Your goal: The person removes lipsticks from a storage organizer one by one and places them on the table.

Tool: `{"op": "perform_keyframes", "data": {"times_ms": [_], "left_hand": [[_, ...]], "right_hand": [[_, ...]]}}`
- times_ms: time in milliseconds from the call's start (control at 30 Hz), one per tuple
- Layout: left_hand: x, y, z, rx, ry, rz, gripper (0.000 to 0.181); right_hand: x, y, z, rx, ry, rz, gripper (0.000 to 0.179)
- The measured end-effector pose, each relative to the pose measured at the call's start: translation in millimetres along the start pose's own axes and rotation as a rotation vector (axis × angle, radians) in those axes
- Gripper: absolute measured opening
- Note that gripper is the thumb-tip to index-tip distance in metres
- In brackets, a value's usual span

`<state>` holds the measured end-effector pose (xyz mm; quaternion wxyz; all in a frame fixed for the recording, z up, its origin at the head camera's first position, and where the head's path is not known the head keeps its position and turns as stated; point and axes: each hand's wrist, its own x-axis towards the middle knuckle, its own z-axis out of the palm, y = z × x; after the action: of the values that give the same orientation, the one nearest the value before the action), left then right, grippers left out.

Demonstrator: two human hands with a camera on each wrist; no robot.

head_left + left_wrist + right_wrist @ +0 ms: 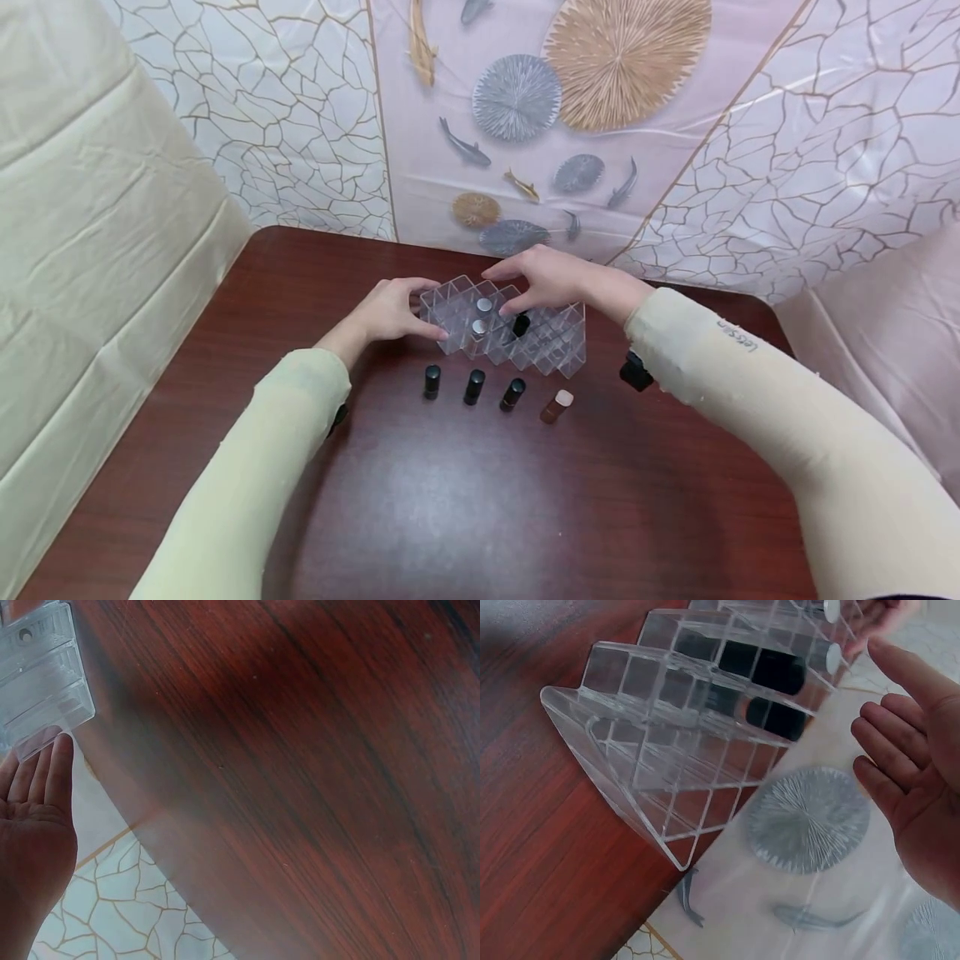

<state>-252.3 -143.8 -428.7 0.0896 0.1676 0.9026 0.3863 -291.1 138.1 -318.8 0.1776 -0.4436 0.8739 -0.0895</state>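
A clear acrylic lipstick organizer (558, 337) with diamond-shaped compartments stands toward the back of the table. At its left end, my left hand (390, 310) holds it, thumb in front and fingers behind; the left wrist view shows those fingertips against its clear corner. Over the organizer's back edge my right hand (551, 279) is spread, thumb apart from the fingers, holding nothing. Two silver-topped tubes (479, 327) sit in the compartments. Near the right thumb is a black lipstick tube (521, 325); the right wrist view shows two black tubes (780, 673) inside.
In front of the organizer, three black lipstick tubes (474, 387) and a brown tube with a pale pink top (557, 406) stand in a row on the dark wood table (435, 508). A patterned cloth (517, 167) hangs behind the table's back edge.
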Motion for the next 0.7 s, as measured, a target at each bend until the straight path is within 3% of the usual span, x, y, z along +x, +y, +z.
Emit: {"op": "perform_keyframes", "data": {"times_ms": [267,700], "left_hand": [[0.4,1.7,-1.1,-0.002,0.004,-0.002,0.086],[-1.3,0.5,1.2,-0.026,0.005,-0.015,0.085]], "right_hand": [[11.4,-3,11,0.033,0.023,-0.030,0.059],[15.8,6,40,0.028,0.182,-0.069,0.047]]}}
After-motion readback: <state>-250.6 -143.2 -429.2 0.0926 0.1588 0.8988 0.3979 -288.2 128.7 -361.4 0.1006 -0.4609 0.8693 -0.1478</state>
